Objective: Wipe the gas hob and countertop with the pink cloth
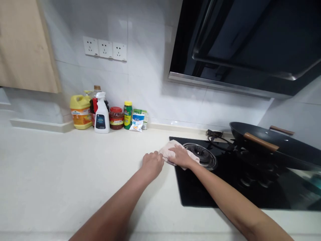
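A pale pinkish-white cloth (167, 147) lies crumpled across the left edge of the black stovetop (198, 192), partly on the counter and against the metal burner ring (200, 154). My right hand (180, 156) rests on top of the cloth, palm down with fingers spread over it. Just left of it, my left hand (152, 164) is closed with its knuckles up, the fingertips at the cloth's left edge. Its fingertips are mostly hidden, but the cloth's edge appears to be pinched in them.
A black wok (268, 137) with wooden handles sits on the stovetop's right side. Overhead hangs a dark range hood (238, 43). Along the wall stand a white spray bottle (101, 115), a yellow jug (80, 112), a red-lidded jar (116, 118), a green shaker (127, 115) and a packet (137, 122).
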The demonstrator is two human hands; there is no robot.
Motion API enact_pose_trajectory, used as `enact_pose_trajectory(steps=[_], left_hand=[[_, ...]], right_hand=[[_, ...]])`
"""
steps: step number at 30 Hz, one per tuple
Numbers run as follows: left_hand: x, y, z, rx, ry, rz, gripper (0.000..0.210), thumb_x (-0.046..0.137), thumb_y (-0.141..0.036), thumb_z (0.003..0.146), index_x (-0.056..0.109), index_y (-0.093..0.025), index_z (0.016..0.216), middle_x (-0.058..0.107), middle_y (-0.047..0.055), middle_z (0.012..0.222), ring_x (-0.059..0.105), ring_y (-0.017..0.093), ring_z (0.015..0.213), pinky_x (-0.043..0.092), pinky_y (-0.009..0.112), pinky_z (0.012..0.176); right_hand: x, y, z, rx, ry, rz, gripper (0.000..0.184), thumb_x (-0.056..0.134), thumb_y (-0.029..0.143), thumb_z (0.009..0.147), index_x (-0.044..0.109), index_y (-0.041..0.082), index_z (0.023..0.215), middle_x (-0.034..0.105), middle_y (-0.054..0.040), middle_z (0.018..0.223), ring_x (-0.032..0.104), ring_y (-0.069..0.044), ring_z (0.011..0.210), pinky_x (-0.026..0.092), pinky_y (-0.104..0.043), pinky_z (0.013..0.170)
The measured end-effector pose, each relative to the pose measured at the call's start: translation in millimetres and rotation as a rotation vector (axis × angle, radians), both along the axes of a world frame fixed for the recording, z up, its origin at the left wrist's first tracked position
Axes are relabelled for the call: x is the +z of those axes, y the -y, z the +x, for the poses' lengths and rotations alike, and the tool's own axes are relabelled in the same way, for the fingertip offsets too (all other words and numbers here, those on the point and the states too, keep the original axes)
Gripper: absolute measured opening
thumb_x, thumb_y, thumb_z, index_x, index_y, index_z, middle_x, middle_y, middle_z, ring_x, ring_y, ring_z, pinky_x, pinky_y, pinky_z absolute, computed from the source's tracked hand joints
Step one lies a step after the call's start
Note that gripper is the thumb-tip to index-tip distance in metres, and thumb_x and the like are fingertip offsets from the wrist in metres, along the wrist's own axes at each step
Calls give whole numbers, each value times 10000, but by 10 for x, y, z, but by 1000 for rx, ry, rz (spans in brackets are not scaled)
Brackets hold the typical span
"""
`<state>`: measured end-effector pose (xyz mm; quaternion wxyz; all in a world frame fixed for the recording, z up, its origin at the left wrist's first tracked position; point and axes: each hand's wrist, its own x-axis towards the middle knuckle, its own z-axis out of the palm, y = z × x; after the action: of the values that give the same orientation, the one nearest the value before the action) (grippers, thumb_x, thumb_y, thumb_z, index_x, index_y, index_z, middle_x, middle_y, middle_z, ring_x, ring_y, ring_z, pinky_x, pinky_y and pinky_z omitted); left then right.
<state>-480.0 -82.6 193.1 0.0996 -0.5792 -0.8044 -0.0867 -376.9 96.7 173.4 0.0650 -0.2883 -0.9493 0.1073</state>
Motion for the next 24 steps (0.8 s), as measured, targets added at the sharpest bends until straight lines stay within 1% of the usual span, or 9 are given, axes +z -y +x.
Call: enact_pose_trajectory(steps=[3, 6, 10, 13, 15, 17, 19, 21, 24], left_hand=[[32, 20, 8, -22, 0, -17, 287, 393, -191, 976, 678, -163, 990, 662, 129, 983, 636, 273, 956, 418, 372, 777], [47, 20, 12, -37, 5, -28, 312, 375, -204, 985, 683, -162, 964, 667, 127, 967, 638, 266, 959, 425, 357, 763], [37, -4, 24, -43, 19, -35, 348, 345, -192, 986, 688, -159, 936, 671, 111, 914, 650, 246, 900, 431, 342, 738], [15, -24, 43, -49, 30, -33, 342, 353, -221, 990, 686, -167, 932, 671, 102, 915, 654, 236, 871, 433, 338, 737], [-1, -33, 54, -57, 30, -31, 336, 359, -234, 989, 683, -170, 928, 671, 101, 916, 654, 235, 861, 433, 339, 739], [-14, -35, 58, -65, 26, -30, 328, 366, -235, 985, 681, -170, 919, 671, 102, 906, 654, 239, 861, 433, 341, 735], [-20, -31, 56, -67, 20, -24, 334, 361, -240, 988, 679, -168, 915, 671, 107, 903, 653, 243, 859, 435, 346, 732], [-22, -25, 51, -75, 8, -20, 329, 365, -238, 987, 679, -170, 919, 672, 112, 917, 652, 250, 875, 437, 353, 738], [-29, -27, 41, -81, -9, -24, 309, 391, -247, 981, 685, -175, 921, 676, 113, 934, 650, 261, 903, 442, 361, 754]], right_hand=[[-26, 305, 454, 56, -42, -57, 604, 580, 536, 880, 510, 295, 1429, 262, -111, 1628, 137, -353, 1514, 87, -575, 1180], [-41, 546, 967, 72, -66, -92, 546, 571, 495, 895, 529, 289, 1399, 263, -104, 1630, 117, -320, 1524, 68, -560, 1194], [-75, 717, 1568, 67, -111, -101, 510, 576, 503, 887, 554, 276, 1343, 278, -89, 1623, 151, -310, 1517, 155, -537, 1198], [-69, 721, 1780, 46, -116, -96, 522, 578, 546, 874, 547, 267, 1314, 277, -102, 1618, 206, -327, 1498, 218, -535, 1178], [-23, 677, 1754, 43, -87, -100, 539, 592, 583, 852, 550, 259, 1281, 286, -113, 1608, 230, -338, 1484, 241, -527, 1165], [55, 609, 1611, 45, -56, -101, 573, 619, 605, 822, 550, 236, 1256, 330, -134, 1574, 259, -350, 1463, 253, -513, 1154], [145, 525, 1398, 71, -46, -89, 587, 642, 603, 803, 550, 215, 1234, 429, -145, 1483, 356, -345, 1393, 287, -490, 1127], [217, 433, 1165, 115, -54, -72, 579, 653, 604, 794, 556, 205, 1203, 520, -132, 1354, 460, -321, 1277, 342, -462, 1072], [248, 300, 851, 160, -78, -64, 588, 643, 631, 800, 559, 207, 1199, 551, -109, 1270, 499, -298, 1193, 374, -438, 1015]])
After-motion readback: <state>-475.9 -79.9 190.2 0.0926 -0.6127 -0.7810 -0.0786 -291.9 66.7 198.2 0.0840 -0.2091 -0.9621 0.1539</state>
